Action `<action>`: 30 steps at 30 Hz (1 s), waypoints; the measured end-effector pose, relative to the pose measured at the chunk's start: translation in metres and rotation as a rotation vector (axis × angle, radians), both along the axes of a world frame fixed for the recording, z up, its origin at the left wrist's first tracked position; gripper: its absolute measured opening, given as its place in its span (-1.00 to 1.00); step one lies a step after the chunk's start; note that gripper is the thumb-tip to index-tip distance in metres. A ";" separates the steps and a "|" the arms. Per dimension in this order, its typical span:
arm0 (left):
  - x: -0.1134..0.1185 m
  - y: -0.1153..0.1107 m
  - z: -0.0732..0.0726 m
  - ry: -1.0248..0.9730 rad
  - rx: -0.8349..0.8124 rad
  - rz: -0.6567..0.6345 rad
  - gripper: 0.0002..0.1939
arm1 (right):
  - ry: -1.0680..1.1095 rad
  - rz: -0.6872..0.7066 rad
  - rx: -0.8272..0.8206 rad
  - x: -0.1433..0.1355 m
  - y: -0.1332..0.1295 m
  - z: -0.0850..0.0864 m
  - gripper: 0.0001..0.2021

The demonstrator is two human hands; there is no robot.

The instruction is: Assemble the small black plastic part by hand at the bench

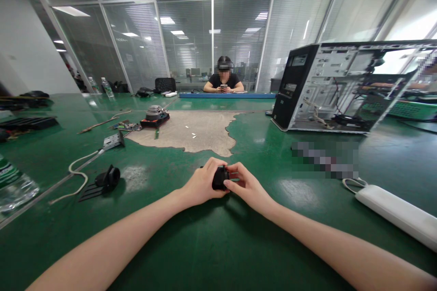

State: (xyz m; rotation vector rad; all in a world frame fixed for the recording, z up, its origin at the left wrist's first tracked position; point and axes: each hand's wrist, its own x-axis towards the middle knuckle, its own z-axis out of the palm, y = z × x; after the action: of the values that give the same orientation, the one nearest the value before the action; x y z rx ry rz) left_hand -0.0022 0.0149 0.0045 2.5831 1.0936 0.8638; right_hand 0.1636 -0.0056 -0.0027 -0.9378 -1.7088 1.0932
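Observation:
A small black part (219,179) is between my two hands, low over the green table (205,245) in the middle of the head view. My left hand (204,182) wraps round it from the left, with fingers over its top and thumb beneath. From the right, my right hand (244,183) grips its right side between thumb and fingertips. Much of the part is hidden behind my fingers. Beyond my hands lies a bare, greyish patch (208,129) with small white scraps on it.
An open computer case (297,86) stands at the right, near a white power strip (398,211). At the left are a black fan-like part (107,179), a metal bracket (114,141), a cable and a bottle (15,184). A person (223,77) sits opposite.

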 end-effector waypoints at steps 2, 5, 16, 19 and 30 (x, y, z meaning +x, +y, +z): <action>0.000 0.000 0.000 0.006 -0.003 0.000 -0.43 | 0.012 -0.004 0.044 0.000 -0.001 0.000 -0.85; 0.000 -0.001 0.000 0.005 -0.003 0.003 -0.43 | 0.040 -0.035 0.077 -0.001 -0.001 -0.001 -0.89; 0.001 -0.001 0.000 -0.034 -0.017 -0.001 -0.42 | 0.001 -0.045 -0.047 -0.001 0.000 0.001 -0.79; 0.001 -0.001 0.001 -0.026 -0.023 -0.006 -0.43 | -0.025 -0.025 0.017 -0.001 -0.002 0.003 -0.83; 0.001 -0.001 0.000 -0.025 -0.006 0.001 -0.43 | 0.055 -0.011 -0.007 -0.002 0.000 -0.002 -0.85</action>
State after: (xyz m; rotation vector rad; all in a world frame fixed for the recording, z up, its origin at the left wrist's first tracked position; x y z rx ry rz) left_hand -0.0013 0.0141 0.0044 2.5599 1.0892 0.8887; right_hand 0.1615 -0.0058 -0.0044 -0.9121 -1.6541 1.1093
